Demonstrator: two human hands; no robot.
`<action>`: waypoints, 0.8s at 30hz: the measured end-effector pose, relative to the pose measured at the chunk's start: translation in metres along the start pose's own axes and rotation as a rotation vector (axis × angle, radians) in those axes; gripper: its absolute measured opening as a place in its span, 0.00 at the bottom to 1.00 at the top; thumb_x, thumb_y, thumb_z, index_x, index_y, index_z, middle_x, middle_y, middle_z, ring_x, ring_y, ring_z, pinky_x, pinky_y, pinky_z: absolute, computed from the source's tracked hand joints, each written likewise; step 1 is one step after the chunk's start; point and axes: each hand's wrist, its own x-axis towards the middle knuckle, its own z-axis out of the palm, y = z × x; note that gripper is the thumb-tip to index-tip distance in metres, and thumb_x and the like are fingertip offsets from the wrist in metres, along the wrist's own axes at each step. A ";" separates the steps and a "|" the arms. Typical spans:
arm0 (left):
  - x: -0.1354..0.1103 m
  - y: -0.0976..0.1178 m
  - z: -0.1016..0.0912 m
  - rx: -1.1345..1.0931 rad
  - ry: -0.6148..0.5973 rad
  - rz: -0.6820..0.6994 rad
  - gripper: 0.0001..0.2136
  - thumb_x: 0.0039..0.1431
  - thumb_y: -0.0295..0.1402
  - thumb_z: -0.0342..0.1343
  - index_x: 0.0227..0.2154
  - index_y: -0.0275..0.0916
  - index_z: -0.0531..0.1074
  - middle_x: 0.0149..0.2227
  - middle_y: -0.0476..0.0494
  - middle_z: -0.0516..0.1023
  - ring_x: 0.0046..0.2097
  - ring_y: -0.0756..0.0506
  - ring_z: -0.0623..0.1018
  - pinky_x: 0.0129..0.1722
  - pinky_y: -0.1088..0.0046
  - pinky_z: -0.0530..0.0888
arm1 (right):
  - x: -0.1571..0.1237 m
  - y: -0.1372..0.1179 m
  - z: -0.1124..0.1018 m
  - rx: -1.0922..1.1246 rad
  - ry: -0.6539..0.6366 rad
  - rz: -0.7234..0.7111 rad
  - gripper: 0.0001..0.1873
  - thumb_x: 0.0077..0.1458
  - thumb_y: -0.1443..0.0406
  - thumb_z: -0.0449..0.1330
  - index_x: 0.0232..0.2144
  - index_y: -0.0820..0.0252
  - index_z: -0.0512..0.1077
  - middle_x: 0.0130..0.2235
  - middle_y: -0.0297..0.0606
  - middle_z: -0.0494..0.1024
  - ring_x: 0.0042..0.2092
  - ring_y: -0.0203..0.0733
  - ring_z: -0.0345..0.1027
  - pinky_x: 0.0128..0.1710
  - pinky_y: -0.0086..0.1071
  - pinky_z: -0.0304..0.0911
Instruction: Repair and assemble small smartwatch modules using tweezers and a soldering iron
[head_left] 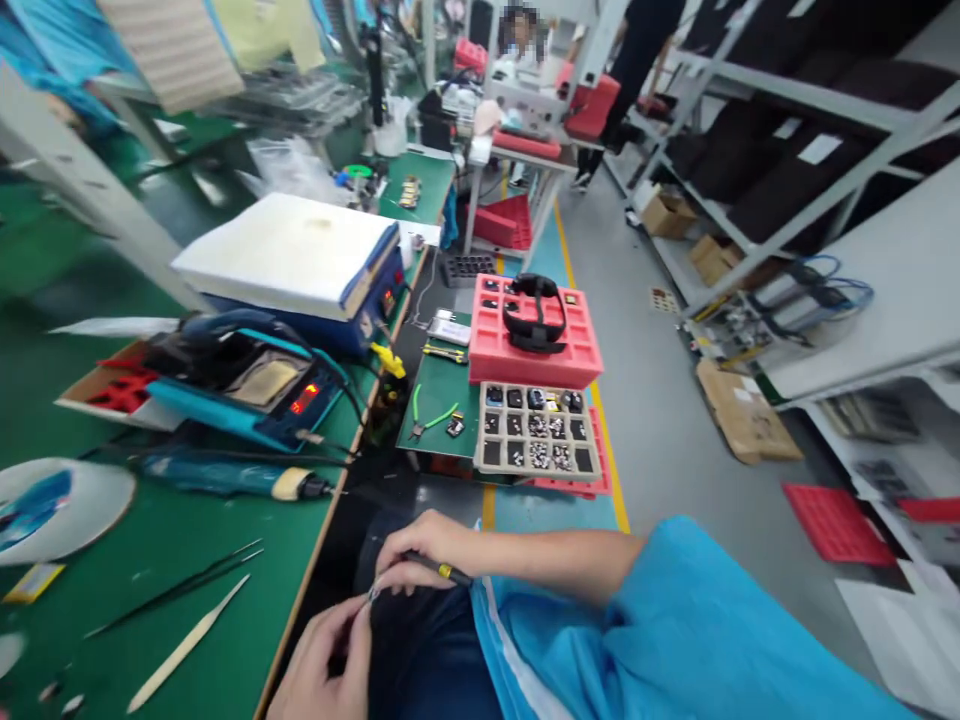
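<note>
Low in the head view, my left hand [330, 655] is closed in a pinch on a tiny shiny part [373, 594], too small to name. My right hand [420, 548] is closed around a slim dark-handled tool [448, 571] with a yellow band. Its handle points back toward my body, and its working tip is hidden or too small to make out. Both hands meet at fingertip level above my dark-clothed lap. On the green bench beside my left hand lie black tweezers [176, 588] and a pale pointed stick [187, 645].
A teal electric screwdriver [225, 474] lies near the bench edge, before a heated station [277, 385] with a red display. Beyond my hands are a compartment tray [491, 460] of small parts, green-handled cutters [441, 416] and a pink foam tray [536, 372] bearing a black strap.
</note>
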 end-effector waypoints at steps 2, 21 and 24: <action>0.018 -0.002 0.031 -0.078 -0.123 -0.019 0.14 0.63 0.48 0.55 0.41 0.44 0.77 0.35 0.44 0.83 0.31 0.44 0.81 0.34 0.68 0.78 | -0.020 0.020 -0.020 0.009 0.190 0.116 0.11 0.60 0.58 0.66 0.30 0.60 0.76 0.23 0.28 0.76 0.23 0.33 0.72 0.26 0.23 0.68; 0.138 0.065 0.258 0.038 -0.545 -0.207 0.05 0.57 0.34 0.57 0.32 0.38 0.75 0.39 0.33 0.81 0.48 0.33 0.80 0.51 0.56 0.73 | -0.232 0.126 -0.179 -0.160 1.344 0.503 0.17 0.67 0.57 0.62 0.52 0.61 0.73 0.51 0.42 0.77 0.47 0.44 0.76 0.47 0.43 0.75; 0.143 0.066 0.258 -0.005 -0.535 -0.259 0.03 0.57 0.32 0.60 0.32 0.38 0.75 0.41 0.35 0.81 0.51 0.34 0.78 0.53 0.56 0.72 | -0.240 0.127 -0.183 -0.138 1.377 0.490 0.17 0.67 0.57 0.61 0.52 0.61 0.73 0.51 0.42 0.77 0.47 0.43 0.76 0.46 0.42 0.75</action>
